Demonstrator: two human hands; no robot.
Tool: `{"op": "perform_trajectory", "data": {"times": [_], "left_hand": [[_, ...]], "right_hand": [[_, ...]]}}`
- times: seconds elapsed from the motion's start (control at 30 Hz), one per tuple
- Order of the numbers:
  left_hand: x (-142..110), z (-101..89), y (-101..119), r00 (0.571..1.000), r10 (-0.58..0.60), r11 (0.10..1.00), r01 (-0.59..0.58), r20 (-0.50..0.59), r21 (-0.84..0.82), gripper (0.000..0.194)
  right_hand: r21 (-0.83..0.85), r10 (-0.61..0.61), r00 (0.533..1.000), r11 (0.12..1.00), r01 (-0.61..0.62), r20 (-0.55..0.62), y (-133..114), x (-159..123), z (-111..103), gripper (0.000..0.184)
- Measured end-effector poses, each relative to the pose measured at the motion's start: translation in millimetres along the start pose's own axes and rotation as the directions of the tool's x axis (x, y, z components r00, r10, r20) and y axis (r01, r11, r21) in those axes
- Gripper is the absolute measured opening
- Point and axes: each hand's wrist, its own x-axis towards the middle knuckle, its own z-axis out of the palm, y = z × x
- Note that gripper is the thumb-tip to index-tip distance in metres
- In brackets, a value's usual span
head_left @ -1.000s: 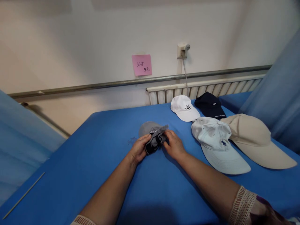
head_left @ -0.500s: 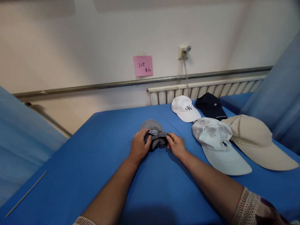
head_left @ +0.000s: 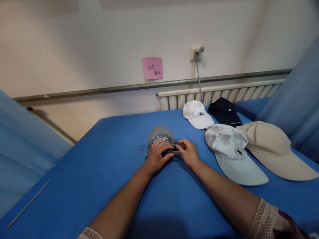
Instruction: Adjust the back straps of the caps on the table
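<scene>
A grey baseball cap [head_left: 161,131] with a dark lettered patch lies on the blue-covered table [head_left: 104,186], its strap side turned toward me. My left hand [head_left: 159,155] grips the cap's near left edge, fingers over the lower part of the patch and thumb at the opening. At the right end of the strap, my right hand [head_left: 188,152] pinches the cap between thumb and fingers. Both hands hide parts of the opening and strap.
To the right rest a white cap [head_left: 195,113], a dark navy cap [head_left: 224,111], a pale blue cap [head_left: 231,149] and a beige cap [head_left: 271,142]. A thin stick [head_left: 28,204] lies at left. Blue curtains [head_left: 20,149] flank the table; a radiator [head_left: 224,91] stands behind.
My left hand has slid right across the cap's opening, closer to my right hand. The strap's position has shifted, and more of the patch's upper part shows.
</scene>
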Motion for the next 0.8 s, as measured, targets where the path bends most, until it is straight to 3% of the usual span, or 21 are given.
{"op": "perform_trajectory", "data": {"times": [0.23, 0.37, 0.47, 0.7, 0.8], "left_hand": [[-1, 8.3, 1, 0.978, -0.207, 0.925, 0.189, -0.020, -0.329, 0.016], [-2, 9.7, 1, 0.978, -0.207, 0.920, 0.202, 0.022, -0.335, 0.026], [-3, 12.3, -2, 0.972, -0.233, 0.901, 0.222, 0.016, -0.373, 0.018], [-1, 16.7, -11, 0.884, -0.456, 0.690, 0.422, 0.098, -0.589, 0.023], [-1, 16.8, -10, 0.873, -0.475, 0.669, 0.437, 0.106, -0.602, 0.022]], "right_hand": [[0.149, 0.032, 0.999, 0.988, -0.038, 0.043, -8, -5, 2, 0.022], [0.228, 0.023, 0.993, 0.972, -0.049, 0.118, -11, -6, 2, 0.023], [0.303, 0.055, 0.978, 0.946, -0.116, 0.201, -14, -6, 2, 0.026], [0.467, 0.053, 0.931, 0.854, -0.230, 0.362, -14, -7, 4, 0.035], [0.472, 0.050, 0.915, 0.845, -0.252, 0.400, -11, -9, 6, 0.038]]}}
